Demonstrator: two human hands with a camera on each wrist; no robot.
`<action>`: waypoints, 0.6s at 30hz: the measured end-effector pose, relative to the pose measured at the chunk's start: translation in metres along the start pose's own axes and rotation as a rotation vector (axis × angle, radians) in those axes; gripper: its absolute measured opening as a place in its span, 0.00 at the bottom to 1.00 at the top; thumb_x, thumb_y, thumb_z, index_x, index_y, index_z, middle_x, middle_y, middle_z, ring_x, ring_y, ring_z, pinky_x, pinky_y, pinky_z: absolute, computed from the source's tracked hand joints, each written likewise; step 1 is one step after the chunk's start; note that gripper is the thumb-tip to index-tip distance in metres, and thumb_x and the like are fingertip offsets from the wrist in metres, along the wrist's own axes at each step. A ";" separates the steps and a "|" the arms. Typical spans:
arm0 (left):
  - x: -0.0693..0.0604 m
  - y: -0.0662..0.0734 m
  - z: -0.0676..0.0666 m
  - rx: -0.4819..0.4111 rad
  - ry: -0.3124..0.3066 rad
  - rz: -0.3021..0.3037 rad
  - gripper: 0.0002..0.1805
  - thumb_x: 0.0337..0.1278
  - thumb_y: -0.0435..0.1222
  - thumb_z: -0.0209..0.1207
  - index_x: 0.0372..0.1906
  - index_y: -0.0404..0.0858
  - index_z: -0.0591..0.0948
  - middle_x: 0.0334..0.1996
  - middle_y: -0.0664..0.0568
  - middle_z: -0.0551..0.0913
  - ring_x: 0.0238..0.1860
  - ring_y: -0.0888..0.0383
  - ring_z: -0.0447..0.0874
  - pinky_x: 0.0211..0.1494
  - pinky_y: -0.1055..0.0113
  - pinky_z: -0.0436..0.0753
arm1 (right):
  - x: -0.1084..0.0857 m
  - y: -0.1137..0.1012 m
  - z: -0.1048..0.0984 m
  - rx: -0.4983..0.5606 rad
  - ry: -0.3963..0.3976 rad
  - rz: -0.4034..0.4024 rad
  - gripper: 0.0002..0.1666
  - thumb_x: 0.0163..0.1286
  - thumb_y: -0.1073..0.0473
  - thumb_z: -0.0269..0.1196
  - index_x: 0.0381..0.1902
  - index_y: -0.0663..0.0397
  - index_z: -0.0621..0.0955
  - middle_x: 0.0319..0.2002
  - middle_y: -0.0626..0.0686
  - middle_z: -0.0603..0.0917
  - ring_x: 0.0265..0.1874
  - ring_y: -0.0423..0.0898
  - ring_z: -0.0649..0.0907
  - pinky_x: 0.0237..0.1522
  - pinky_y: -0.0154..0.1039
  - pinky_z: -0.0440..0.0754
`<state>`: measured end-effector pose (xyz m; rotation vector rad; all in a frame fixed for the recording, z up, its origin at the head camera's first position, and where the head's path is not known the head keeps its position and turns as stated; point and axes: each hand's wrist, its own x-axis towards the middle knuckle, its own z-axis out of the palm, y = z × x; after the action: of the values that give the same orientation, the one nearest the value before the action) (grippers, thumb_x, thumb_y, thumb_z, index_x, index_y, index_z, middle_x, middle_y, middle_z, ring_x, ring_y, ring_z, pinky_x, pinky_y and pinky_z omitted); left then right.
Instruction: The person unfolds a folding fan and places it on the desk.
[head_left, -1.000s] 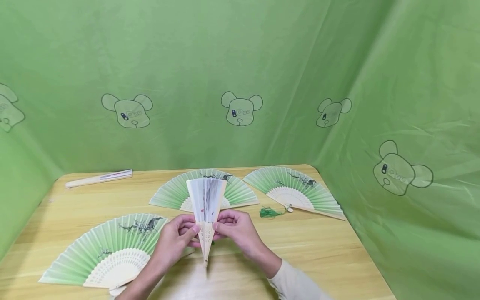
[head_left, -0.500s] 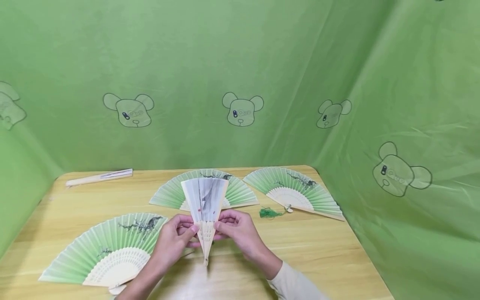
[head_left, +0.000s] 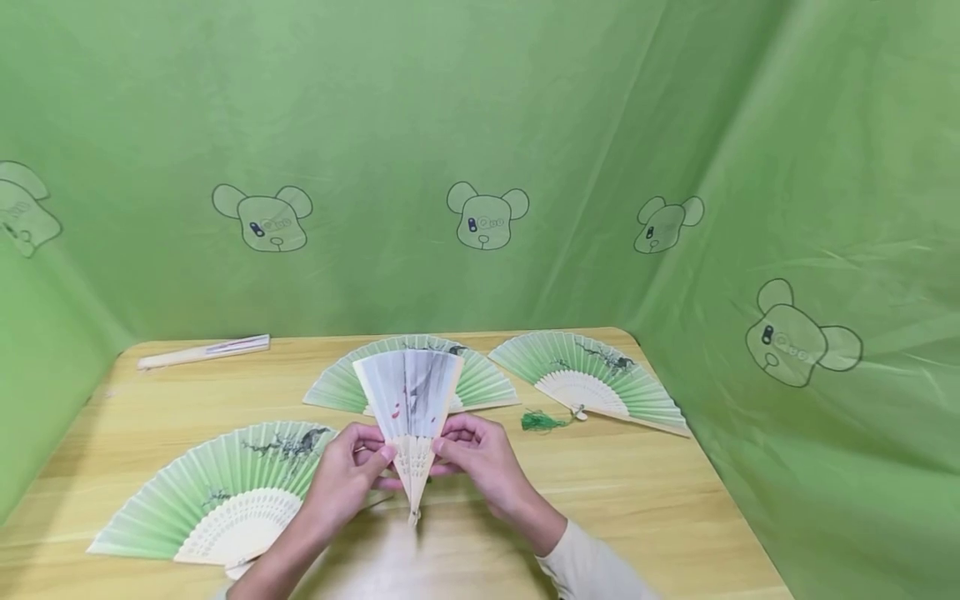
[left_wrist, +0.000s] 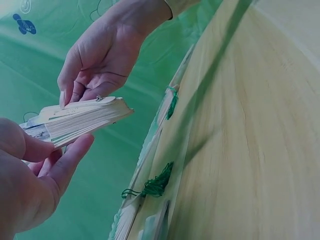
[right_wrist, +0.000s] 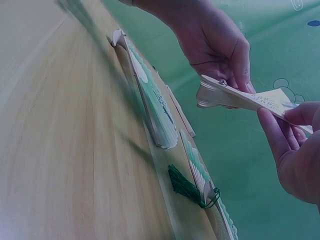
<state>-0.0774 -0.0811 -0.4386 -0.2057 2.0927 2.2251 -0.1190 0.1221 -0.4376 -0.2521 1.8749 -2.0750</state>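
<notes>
A partly spread folding fan stands upright above the table, its pivot end pointing down. Its grey-white leaf bears dark and red marks, and its pale ribs are bunched near the pivot. My left hand pinches the left outer rib between thumb and fingers. On the opposite edge, my right hand pinches the right outer rib the same way. Behind it lies a spread green fan, partly hidden by the held one. Another spread green fan lies by my left forearm, which covers part of it.
At the back right lies a third spread green fan with a green tassel. A closed fan rests near the table's back left edge. Green cloth walls enclose the wooden table at the back and sides.
The held fan has spread wider, its outer ribs moving apart and more of the printed leaf showing. Both hands keep their pinch and have barely moved. The fans on the table lie as before.
</notes>
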 end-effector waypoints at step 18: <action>-0.004 -0.002 0.000 -0.026 0.031 0.011 0.12 0.68 0.22 0.57 0.53 0.26 0.71 0.43 0.37 0.85 0.31 0.49 0.90 0.41 0.59 0.95 | -0.005 0.000 -0.003 0.032 0.042 -0.013 0.16 0.67 0.70 0.66 0.48 0.78 0.77 0.35 0.53 0.85 0.34 0.44 0.88 0.42 0.41 0.95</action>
<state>-0.0733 -0.0811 -0.4404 -0.2325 2.0869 2.2711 -0.1152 0.1264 -0.4376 -0.2147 1.8667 -2.1329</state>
